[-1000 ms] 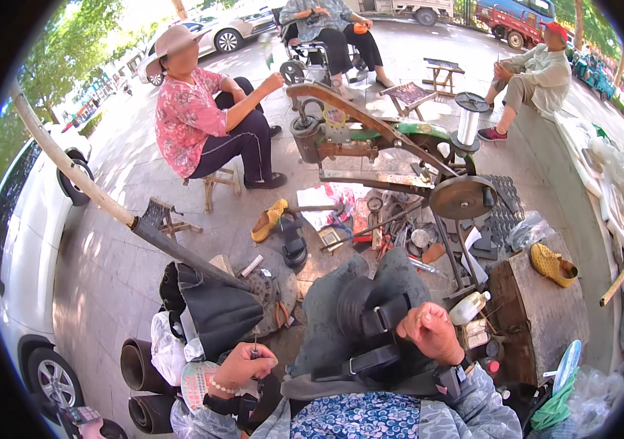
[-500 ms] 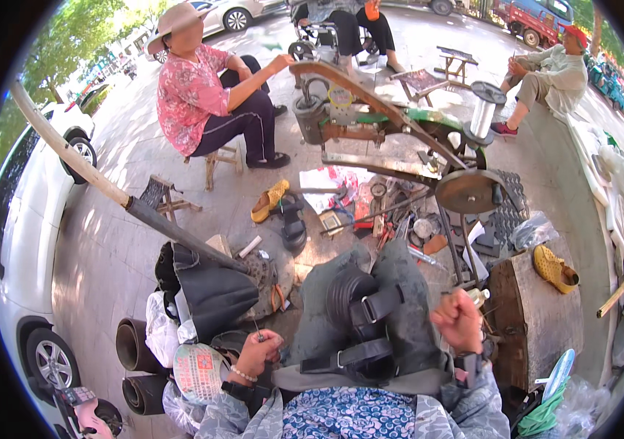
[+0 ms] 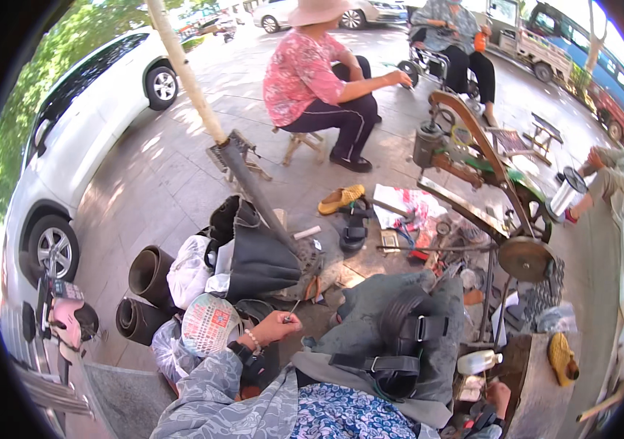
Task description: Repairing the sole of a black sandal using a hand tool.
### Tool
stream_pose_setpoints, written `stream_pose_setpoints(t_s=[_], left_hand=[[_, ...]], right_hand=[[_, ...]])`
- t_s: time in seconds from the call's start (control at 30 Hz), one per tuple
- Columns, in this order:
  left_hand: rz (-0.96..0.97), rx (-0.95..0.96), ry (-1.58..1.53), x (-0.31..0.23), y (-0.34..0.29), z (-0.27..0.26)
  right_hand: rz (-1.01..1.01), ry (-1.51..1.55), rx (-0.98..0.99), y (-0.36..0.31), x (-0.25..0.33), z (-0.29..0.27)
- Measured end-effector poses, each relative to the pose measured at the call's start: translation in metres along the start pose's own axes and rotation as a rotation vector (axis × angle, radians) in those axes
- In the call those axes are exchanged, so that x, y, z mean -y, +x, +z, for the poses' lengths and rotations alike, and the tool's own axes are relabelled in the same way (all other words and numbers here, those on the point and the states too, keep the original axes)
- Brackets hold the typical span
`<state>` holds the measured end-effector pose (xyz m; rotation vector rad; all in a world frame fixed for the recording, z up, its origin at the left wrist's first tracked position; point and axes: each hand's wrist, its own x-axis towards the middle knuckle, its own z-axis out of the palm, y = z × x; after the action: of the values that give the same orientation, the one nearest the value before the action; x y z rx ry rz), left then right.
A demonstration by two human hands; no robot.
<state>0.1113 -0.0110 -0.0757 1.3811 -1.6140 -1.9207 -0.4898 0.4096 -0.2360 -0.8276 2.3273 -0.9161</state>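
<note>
My left hand (image 3: pixel 274 327) is closed with a thin, pointed metal tool (image 3: pixel 293 313) between its fingertips, too small to name surely. It hovers left of my lap, over the ground. A black sandal (image 3: pixel 403 318) with buckled straps lies on the dark cloth (image 3: pixel 370 296) spread over my knees, touched by neither hand. Low at the right, my right hand (image 3: pixel 498 395) reaches down beside a wooden box (image 3: pixel 538 391), close to a white bottle (image 3: pixel 478 362). Its fingers are mostly hidden, so any hold cannot be made out.
Ahead stands a hand-cranked sewing machine (image 3: pixel 473 157) amid scattered tools. A black bag (image 3: pixel 264 256), rolled sheets (image 3: pixel 149 272) and a leaning pole (image 3: pixel 187 73) are at left. Yellow shoes (image 3: pixel 341 199) lie on the ground and box. A person in pink (image 3: pixel 312 69) sits nearby.
The view has swung left, so the scene appears shifted right. My right hand has dropped from beside the right knee to the box's side. My left hand still pinches the thin tool.
</note>
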Motion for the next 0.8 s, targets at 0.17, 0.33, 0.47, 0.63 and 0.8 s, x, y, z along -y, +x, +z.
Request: stream_pose_setpoints(t_s=[0.17, 0.33, 0.47, 0.63, 0.8], left_hand=[[0.213, -0.302, 0.989, 0.027, -0.032, -0.022], [0.375, -0.130, 0.188, -0.098, -0.013, 0.064], [0.528, -0.009, 0.220, -0.149, -0.001, 0.111], [0.612, 0.039, 0.310, -0.133, 0.031, 0.134], [0.530, 0.006, 0.190, -0.131, 0.021, 0.144]], right_hand=[[-0.344, -0.377, -0.178, -0.007, 0.168, 0.003], [-0.236, 0.358, 0.151, -0.038, 0.348, 0.022], [-0.308, 0.370, 0.385, -0.038, 0.418, 0.064], [-0.339, 0.182, 0.262, -0.045, 0.417, 0.082], [-0.514, 0.076, -0.110, -0.052, 0.405, 0.077]])
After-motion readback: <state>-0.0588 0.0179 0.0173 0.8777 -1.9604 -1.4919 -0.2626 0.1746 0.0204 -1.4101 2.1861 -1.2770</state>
